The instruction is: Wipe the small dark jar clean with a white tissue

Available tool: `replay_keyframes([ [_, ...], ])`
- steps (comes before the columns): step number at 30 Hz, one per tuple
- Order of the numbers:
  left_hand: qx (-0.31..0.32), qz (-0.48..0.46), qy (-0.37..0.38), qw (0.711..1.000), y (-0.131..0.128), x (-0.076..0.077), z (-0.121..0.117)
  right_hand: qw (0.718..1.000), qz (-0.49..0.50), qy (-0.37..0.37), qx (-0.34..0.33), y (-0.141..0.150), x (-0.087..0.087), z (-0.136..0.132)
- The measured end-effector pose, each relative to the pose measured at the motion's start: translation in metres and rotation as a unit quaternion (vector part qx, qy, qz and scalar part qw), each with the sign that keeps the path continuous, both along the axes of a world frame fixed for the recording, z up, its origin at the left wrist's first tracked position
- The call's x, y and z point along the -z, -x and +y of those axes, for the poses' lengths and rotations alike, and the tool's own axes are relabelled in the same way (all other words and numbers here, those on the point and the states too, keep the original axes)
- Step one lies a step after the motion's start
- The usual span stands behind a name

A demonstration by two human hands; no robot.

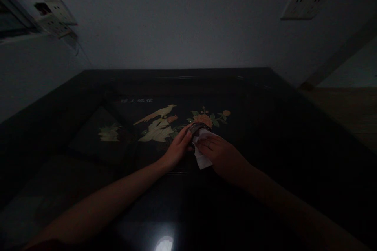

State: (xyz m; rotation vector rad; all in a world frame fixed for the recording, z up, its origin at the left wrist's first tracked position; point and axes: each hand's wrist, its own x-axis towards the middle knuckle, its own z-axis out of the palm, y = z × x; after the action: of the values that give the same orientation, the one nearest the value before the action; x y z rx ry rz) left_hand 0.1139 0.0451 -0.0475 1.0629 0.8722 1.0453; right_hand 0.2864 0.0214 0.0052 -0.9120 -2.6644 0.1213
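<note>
My left hand (179,143) is closed on the left side of a small dark object (198,127) with a shiny edge; its kind is too dim to make out. My right hand (216,151) presses a white tissue (202,160) against that object, fingers bent over the paper. A corner of the tissue hangs down below the fingers. Both hands are close together over the glossy black tabletop (250,145), which carries a picture of a bird (159,113), a pink flower (203,119) and leaves.
The table's far edge meets a pale wall (176,27). Sockets are on the wall at the right (300,6), and a socket plate (60,11) with a power strip (54,25) is at the upper left. A wooden floor (347,110) shows at right. The room is dim.
</note>
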Motion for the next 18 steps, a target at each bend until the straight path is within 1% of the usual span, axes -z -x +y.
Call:
replay_keyframes([
  [2, 0.003, -0.011, -0.005, 1.0, 0.0002, 0.0009, 0.0002, 0.994, 0.063, 0.083, 0.024, 0.0027, 0.0002, -0.0032],
  [3, 0.004, -0.017, -0.007, 1.0, 0.0002, 0.0014, 0.0003, 0.985, 0.106, 0.135, 0.035, 0.0043, -0.0002, -0.0047],
  [4, 0.003, -0.022, -0.011, 1.0, 0.0001, 0.002, 0.0002, 0.969, 0.155, 0.188, 0.044, 0.0058, -0.0009, -0.0059],
  [6, 0.006, -0.024, -0.021, 0.999, -0.0001, 0.0029, 0.0, 0.921, 0.253, 0.29, 0.065, 0.0083, -0.0029, -0.0074],
  [8, 0.009, -0.016, -0.037, 0.999, -0.0004, 0.0035, -0.0001, 0.875, 0.318, 0.353, 0.096, 0.0097, -0.0045, -0.0082],
  [9, 0.011, -0.014, -0.042, 0.999, -0.0005, 0.0036, -0.0002, 0.863, 0.331, 0.365, 0.111, 0.01, -0.0047, -0.0085],
  [10, 0.013, -0.013, -0.046, 0.999, -0.0005, 0.0036, -0.0001, 0.861, 0.331, 0.366, 0.119, 0.0101, -0.0045, -0.0088],
  [11, 0.014, -0.014, -0.048, 0.999, -0.0004, 0.0035, -0.0001, 0.868, 0.322, 0.359, 0.12, 0.01, -0.004, -0.0091],
  [13, 0.012, -0.017, -0.047, 0.999, 0.0, 0.0032, 0.0001, 0.895, 0.282, 0.329, 0.102, 0.0092, -0.0025, -0.0093],
  [15, 0.01, -0.021, -0.041, 0.999, 0.0004, 0.0027, 0.0001, 0.925, 0.233, 0.291, 0.07, 0.0079, -0.0012, -0.0086],
  [18, 0.009, -0.029, -0.023, 0.999, 0.0006, 0.0023, 0.0002, 0.958, 0.17, 0.228, 0.04, 0.005, -0.0012, -0.0056],
])
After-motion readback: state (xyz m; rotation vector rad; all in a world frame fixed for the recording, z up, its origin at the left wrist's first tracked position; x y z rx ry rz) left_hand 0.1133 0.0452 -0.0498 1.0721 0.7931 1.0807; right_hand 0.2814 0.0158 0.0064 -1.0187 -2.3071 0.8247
